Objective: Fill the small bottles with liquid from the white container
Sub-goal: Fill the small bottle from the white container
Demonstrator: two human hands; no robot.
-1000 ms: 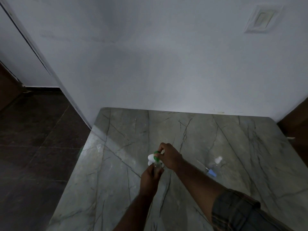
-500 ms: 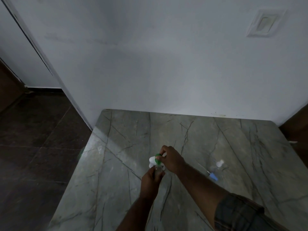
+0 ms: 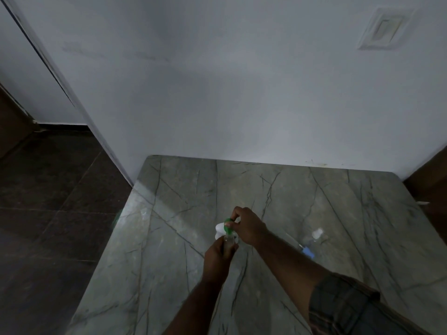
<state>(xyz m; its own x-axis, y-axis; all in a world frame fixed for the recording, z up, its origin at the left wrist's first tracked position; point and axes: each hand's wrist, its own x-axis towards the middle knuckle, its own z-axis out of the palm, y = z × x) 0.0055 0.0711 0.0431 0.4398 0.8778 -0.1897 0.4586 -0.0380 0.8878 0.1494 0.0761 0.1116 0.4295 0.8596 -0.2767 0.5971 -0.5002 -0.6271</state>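
My left hand (image 3: 217, 258) is closed around a small clear bottle (image 3: 228, 240), held upright over the marble table (image 3: 278, 250). My right hand (image 3: 248, 226) grips a white container (image 3: 220, 229) with a green cap or band (image 3: 227, 226), tipped right above the small bottle's mouth. Most of both objects is hidden by my fingers. A second small clear bottle (image 3: 314, 238) with a white cap lies on the table to the right.
A small blue-tipped item (image 3: 307, 252) lies beside the lying bottle. A white wall stands behind the table. Dark tiled floor drops off past the table's left edge. A wall plate (image 3: 384, 29) sits high on the right.
Both hands stay together in the same grip; the view has shifted slightly, with hands and bottles a little lower in frame. No object has changed hands.
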